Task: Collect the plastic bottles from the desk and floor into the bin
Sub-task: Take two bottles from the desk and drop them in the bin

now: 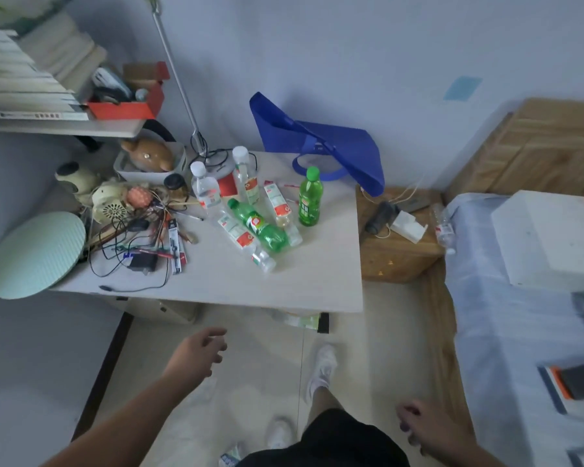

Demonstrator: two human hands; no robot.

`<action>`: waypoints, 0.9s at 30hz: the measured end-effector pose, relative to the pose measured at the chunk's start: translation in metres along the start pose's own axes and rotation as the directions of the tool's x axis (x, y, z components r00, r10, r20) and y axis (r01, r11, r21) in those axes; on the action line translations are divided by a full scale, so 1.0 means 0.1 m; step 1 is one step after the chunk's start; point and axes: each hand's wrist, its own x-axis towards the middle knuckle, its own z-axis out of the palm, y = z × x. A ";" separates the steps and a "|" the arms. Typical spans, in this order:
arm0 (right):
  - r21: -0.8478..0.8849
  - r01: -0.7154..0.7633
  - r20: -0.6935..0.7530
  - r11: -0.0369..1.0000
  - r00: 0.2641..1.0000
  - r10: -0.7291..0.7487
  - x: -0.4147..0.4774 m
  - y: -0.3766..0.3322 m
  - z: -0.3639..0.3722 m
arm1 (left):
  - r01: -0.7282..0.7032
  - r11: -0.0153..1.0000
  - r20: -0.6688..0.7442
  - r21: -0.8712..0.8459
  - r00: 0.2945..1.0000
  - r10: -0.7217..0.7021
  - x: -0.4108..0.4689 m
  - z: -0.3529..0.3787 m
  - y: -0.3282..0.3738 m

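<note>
Both hands hang low in the frame with nothing in either grip: the left hand (201, 348) at lower centre, fingers loosely spread, and the right hand (422, 424) at lower right, fingers slack and curled. Between them show black shorts and two white shoes on a pale tiled floor (260, 365).

Above the hands, at the middle of the frame, stands the white worktop (284, 281). Seven plastic bottles sit on it. Three stand upright: two clear bottles (204, 187) with white caps and one green bottle (310, 197) with a green cap. Four lie on their sides in a touching cluster: one green bottle on its side (258, 227) and three clear labelled ones (243, 241). Another clear bottle (445, 229) lies at the right, between the wooden nightstand (395, 261) and the bed (506, 332). A crushed bottle-like shape (297, 320) lies on the floor under the worktop's front edge, too blurred to be sure of.

One blue bag (334, 146) leans against the wall at the worktop's back edge. Tangled cables, pens and small clutter (142, 237) fill the worktop's left side, beside a round pale green disc (36, 254). A shelf of books (31, 79) fills the upper left.
</note>
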 end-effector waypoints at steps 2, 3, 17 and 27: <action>-0.038 0.045 -0.022 0.998 0.999 -0.045 0.26 -0.26 -0.21 | 0.022 1.000 -0.010 -0.003 1.000 -0.022 0.17 0.03 0.10; -0.070 0.091 -0.040 0.993 0.995 -0.094 0.40 -0.42 -0.32 | 0.030 1.000 -0.015 0.008 0.999 -0.030 0.25 0.05 0.15; -0.088 0.417 -0.130 0.905 0.896 -0.426 1.48 -3.30 -1.26 | -0.250 0.664 -0.049 0.705 0.916 0.398 1.31 -0.23 1.12; 0.064 0.481 -0.149 0.874 0.871 -0.468 1.94 -3.98 -0.75 | -0.492 0.168 0.359 0.854 0.791 0.495 2.19 -0.61 1.49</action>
